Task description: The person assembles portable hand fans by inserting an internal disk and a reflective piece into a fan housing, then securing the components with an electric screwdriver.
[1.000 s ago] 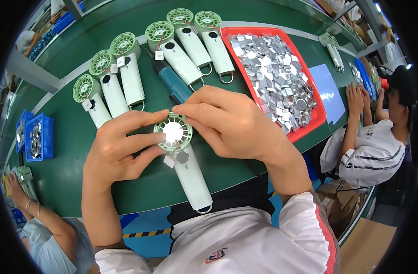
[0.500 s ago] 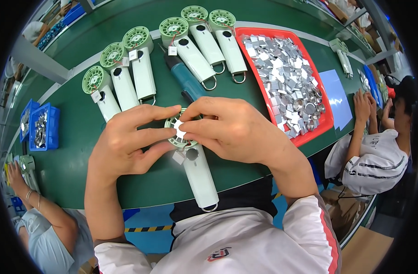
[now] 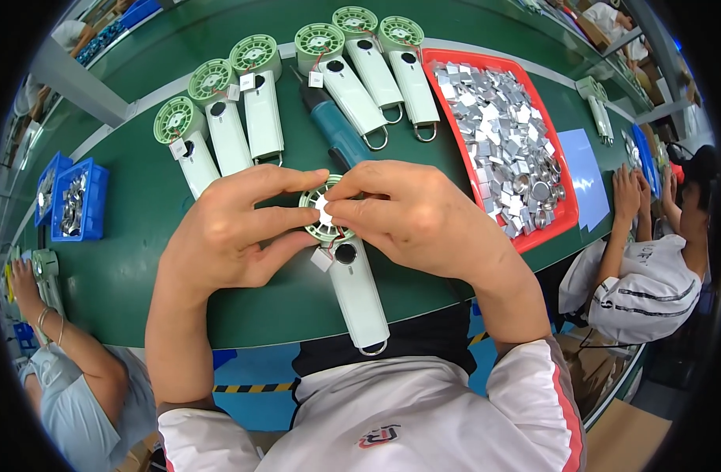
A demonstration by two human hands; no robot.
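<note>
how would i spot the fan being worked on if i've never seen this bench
Find the green table's near edge, in front of the person. Between the left hand and right hand lies a pale fan, its handle pointing toward the person's body. Unlike the six fans farther back, it has a bright white piece at the middle of its round head.

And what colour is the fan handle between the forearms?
The handle is whitish, seen best in the head view.

This is a factory assembly workshop. People [image 3: 648, 283] work along a green surface [image 3: 112, 291] bearing several matching fan-like units [image 3: 359, 295], a teal power tool [image 3: 334, 130] and a red tray [image 3: 567, 214] heaped with small metal parts [image 3: 494, 130].
</note>
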